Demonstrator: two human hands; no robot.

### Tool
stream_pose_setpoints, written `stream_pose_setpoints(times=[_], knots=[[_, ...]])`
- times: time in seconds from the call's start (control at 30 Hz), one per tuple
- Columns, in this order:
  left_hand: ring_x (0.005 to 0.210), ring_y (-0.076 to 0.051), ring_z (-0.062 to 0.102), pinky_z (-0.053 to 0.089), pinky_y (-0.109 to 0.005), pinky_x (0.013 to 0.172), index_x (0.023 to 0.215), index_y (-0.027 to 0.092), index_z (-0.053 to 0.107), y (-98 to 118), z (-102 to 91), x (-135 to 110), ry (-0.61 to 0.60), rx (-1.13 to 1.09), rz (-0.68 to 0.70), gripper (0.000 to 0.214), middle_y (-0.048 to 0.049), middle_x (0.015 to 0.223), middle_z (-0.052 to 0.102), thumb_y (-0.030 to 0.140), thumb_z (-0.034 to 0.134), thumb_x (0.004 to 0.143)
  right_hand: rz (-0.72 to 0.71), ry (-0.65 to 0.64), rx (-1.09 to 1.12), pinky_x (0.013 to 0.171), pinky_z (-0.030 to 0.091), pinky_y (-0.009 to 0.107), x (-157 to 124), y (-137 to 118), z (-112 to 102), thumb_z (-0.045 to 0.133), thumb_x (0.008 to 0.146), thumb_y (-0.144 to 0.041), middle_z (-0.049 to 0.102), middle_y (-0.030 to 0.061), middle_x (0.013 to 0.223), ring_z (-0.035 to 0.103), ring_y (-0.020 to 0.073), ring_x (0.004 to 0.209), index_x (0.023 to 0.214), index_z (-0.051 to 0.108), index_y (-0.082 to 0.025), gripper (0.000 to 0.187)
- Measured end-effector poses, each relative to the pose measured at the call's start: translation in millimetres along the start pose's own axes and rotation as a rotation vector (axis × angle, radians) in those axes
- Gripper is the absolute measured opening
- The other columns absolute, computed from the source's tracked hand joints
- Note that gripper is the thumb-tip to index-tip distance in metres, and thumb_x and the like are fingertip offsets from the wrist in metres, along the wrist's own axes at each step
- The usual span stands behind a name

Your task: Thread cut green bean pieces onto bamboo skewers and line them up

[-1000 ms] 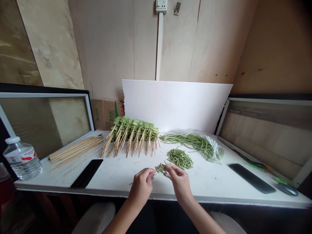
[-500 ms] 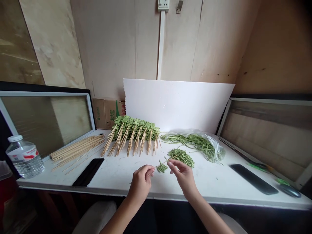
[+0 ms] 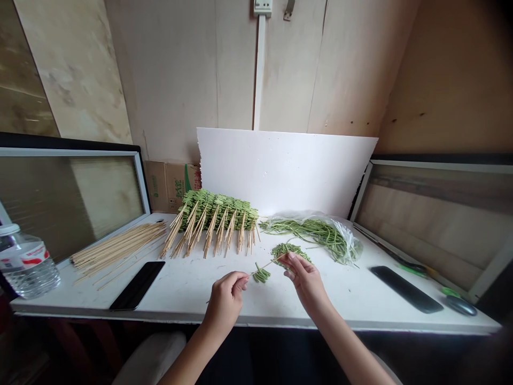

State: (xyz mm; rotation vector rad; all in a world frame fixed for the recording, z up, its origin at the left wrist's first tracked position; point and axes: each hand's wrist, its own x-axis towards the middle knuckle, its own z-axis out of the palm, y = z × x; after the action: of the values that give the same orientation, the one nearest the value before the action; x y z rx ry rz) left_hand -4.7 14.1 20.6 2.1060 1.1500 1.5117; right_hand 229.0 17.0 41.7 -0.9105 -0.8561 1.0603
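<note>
My left hand (image 3: pixel 227 295) is closed in a pinch around one end of a thin bamboo skewer (image 3: pixel 266 264). Several short cut pieces of green long bean (image 3: pixel 262 275) sit side by side on the skewer, just past my left fingertips. At the skewer's other end my right hand (image 3: pixel 305 278) has thumb and fingers pressed together on it; the tip itself is hidden. Behind my right fingers lies a heap of cut bean pieces (image 3: pixel 289 248), partly covered by that hand.
Finished bean skewers (image 3: pixel 218 211) are stacked at the back, handles forward. Loose bamboo skewers (image 3: pixel 120 243) and a black phone (image 3: pixel 138 285) lie left, near a water bottle (image 3: pixel 29 264). Whole long beans (image 3: pixel 320 232) rest in a plastic bag; a dark slab (image 3: pixel 405 289) lies right.
My right hand has moved right, away from the bean pieces, along the skewer. A bean piece near its fingertips now sits further down, close to the others. The view has shifted slightly.
</note>
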Motion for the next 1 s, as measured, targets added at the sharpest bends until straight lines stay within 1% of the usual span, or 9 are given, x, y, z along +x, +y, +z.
stream_pose_setpoints(times=[0.17,0.27,0.47,0.57,0.7,0.87,1.0], knots=[[0.066,-0.017,0.070,0.054,-0.026,0.067,0.090,0.017,0.073,1.2,-0.2,0.4,0.003,0.005,0.009,0.024,-0.0042,0.073,0.073,0.022,0.052,0.099,0.005,0.012,-0.030,0.073,0.053,0.033,-0.4,-2.8,0.0,0.085,0.075,-0.051,0.079,0.0133,0.104,0.067,0.0353,0.116,0.094,0.081,-0.022,0.035],[0.065,-0.017,0.069,0.053,-0.025,0.066,0.089,0.017,0.073,0.8,-0.7,0.0,0.009,0.012,0.015,0.023,-0.0036,0.071,0.073,0.020,0.052,0.098,-0.032,0.009,-0.092,0.071,0.051,0.033,-0.2,-3.8,-1.9,0.083,0.077,-0.051,0.079,0.0132,0.104,0.068,0.0343,0.114,0.095,0.082,-0.022,0.034],[0.066,-0.017,0.070,0.053,-0.025,0.065,0.088,0.018,0.073,-2.3,-1.1,-1.7,0.008,0.019,0.021,0.024,-0.0032,0.071,0.072,0.014,0.051,0.096,-0.104,-0.010,-0.199,0.069,0.053,0.035,-0.9,-2.4,-6.1,0.081,0.080,-0.051,0.080,0.0126,0.103,0.069,0.0270,0.090,0.095,0.083,-0.022,0.033],[0.065,-0.017,0.069,0.052,-0.024,0.065,0.087,0.018,0.073,-3.8,-1.2,-1.7,0.014,0.030,0.024,0.024,-0.0029,0.070,0.072,0.012,0.051,0.094,-0.115,-0.012,-0.212,0.070,0.054,0.036,-2.6,-2.1,-4.4,0.081,0.080,-0.051,0.080,0.0113,0.102,0.069,0.0250,0.085,0.093,0.083,-0.023,0.032],[0.065,-0.016,0.068,0.052,-0.024,0.065,0.086,0.017,0.072,-5.2,-0.9,-1.4,0.020,0.045,0.034,0.025,-0.0032,0.070,0.071,0.010,0.050,0.094,-0.115,-0.003,-0.230,0.071,0.056,0.037,-6.3,-2.0,0.7,0.080,0.080,-0.053,0.080,0.0110,0.101,0.069,0.0255,0.085,0.093,0.082,-0.023,0.034],[0.062,-0.016,0.066,0.052,-0.024,0.064,0.085,0.017,0.072,-6.7,2.5,-3.3,0.029,0.048,0.041,0.025,-0.0031,0.068,0.070,0.010,0.049,0.093,-0.134,-0.002,-0.252,0.073,0.056,0.037,-11.8,-1.0,7.4,0.077,0.083,-0.053,0.080,0.0112,0.105,0.070,0.0298,0.099,0.094,0.082,-0.023,0.032],[0.062,-0.016,0.066,0.051,-0.024,0.063,0.084,0.018,0.071,-8.8,4.5,-6.0,0.027,0.051,0.028,0.026,-0.0027,0.068,0.069,0.010,0.048,0.093,-0.131,-0.005,-0.234,0.075,0.056,0.038,-15.0,0.4,10.7,0.076,0.084,-0.053,0.079,0.0109,0.107,0.069,0.0310,0.104,0.094,0.082,-0.023,0.032]])
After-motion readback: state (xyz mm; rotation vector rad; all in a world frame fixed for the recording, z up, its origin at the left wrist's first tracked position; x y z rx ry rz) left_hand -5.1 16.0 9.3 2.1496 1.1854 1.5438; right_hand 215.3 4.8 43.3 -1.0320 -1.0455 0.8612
